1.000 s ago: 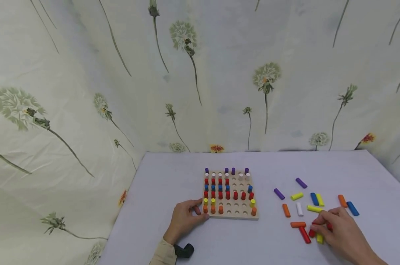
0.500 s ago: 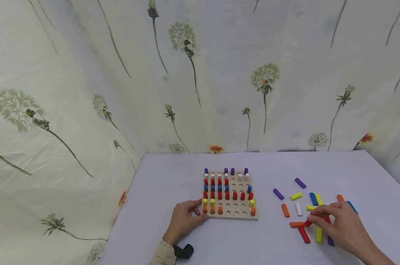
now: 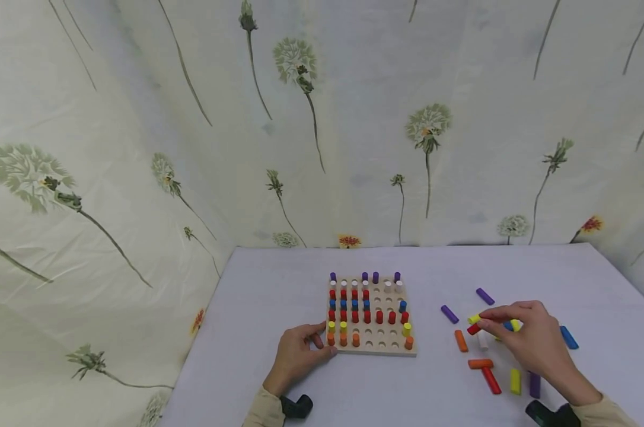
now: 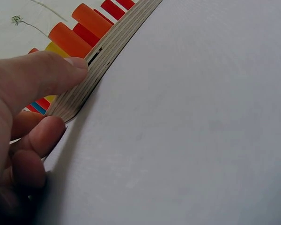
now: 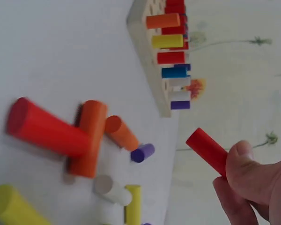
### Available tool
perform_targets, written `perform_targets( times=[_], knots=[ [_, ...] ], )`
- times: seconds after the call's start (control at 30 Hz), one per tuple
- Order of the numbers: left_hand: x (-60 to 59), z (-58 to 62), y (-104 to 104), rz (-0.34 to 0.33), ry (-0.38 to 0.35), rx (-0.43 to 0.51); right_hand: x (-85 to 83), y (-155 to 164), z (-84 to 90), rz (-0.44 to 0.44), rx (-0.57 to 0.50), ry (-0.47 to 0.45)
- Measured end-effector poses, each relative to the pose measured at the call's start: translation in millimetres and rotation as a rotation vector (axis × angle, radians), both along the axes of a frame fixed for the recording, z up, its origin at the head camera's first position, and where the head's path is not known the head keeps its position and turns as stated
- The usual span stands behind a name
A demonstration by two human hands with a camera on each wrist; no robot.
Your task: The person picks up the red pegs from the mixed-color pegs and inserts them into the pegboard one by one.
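Observation:
A wooden pegboard (image 3: pixel 381 349) stands on the table, with rows of coloured pegs upright in its holes. My left hand (image 3: pixel 296 356) grips its near left corner. In the left wrist view the thumb (image 4: pixel 61 75) presses the front edge, while the fingers are bent at the corner's side. To the right of the board, my right hand (image 3: pixel 532 338) pinches a red peg (image 5: pixel 207 150) by one end between thumb and fingers. The peg is held tilted above the loose pegs. Open holes show in the board's middle and right columns.
Loose pegs lie on the right of the white table (image 3: pixel 236 296): a red one (image 3: pixel 491 381) against an orange one (image 3: pixel 480 363), a blue one (image 3: pixel 569 337), a purple one (image 3: pixel 449 314) and several others. A flowered curtain (image 3: pixel 354 118) hangs behind the table.
My right hand has picked the red peg up from the near loose pegs and moved it up and away from me, slightly left. The left hand stays at the pegboard's corner.

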State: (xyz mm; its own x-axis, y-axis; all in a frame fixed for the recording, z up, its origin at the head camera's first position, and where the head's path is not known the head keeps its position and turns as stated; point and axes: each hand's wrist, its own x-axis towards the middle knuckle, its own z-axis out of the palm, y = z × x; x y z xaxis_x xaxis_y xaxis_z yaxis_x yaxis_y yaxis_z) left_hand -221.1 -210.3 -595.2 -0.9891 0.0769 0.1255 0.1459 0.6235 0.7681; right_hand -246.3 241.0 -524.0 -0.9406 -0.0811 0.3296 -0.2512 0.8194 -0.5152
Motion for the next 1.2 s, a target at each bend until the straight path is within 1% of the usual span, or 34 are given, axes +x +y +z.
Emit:
perform_targets(
  times=[0.1, 0.37, 0.57, 0.73, 0.97, 1.07, 1.2],
  knots=[
    [-0.6, -1.4, -0.5, -0.003, 0.018, -0.01, -5.6, -7.2, 3.8, 0.019, -0.013, -0.003],
    [-1.2, -0.7, -0.6, -0.002, 0.01, -0.015, -24.2, -28.6, 8.2, 0.062, -0.041, -0.05],
    [-1.2, -0.7, -0.8, 0.003, -0.003, -0.005, -37.6, -49.7, 6.5, 0.084, -0.077, -0.023],
    [-0.8, -0.7, -1.0, -0.003, -0.004, -0.002, -48.5, -66.3, 3.3, 0.08, -0.114, -0.013],
    [-0.4, 0.3, 0.1, 0.0, -0.005, -0.002, -60.5, -91.0, 3.7, 0.062, -0.176, -0.097],
    [-0.7, 0.8, -0.1, 0.006, -0.014, 0.002, -66.3, -104.2, 2.0, 0.056, -0.195, -0.089],
    [-0.6, 1.4, -0.1, 0.013, -0.037, 0.015, -73.2, -121.5, -5.9, 0.049, -0.225, -0.051]
  ],
)
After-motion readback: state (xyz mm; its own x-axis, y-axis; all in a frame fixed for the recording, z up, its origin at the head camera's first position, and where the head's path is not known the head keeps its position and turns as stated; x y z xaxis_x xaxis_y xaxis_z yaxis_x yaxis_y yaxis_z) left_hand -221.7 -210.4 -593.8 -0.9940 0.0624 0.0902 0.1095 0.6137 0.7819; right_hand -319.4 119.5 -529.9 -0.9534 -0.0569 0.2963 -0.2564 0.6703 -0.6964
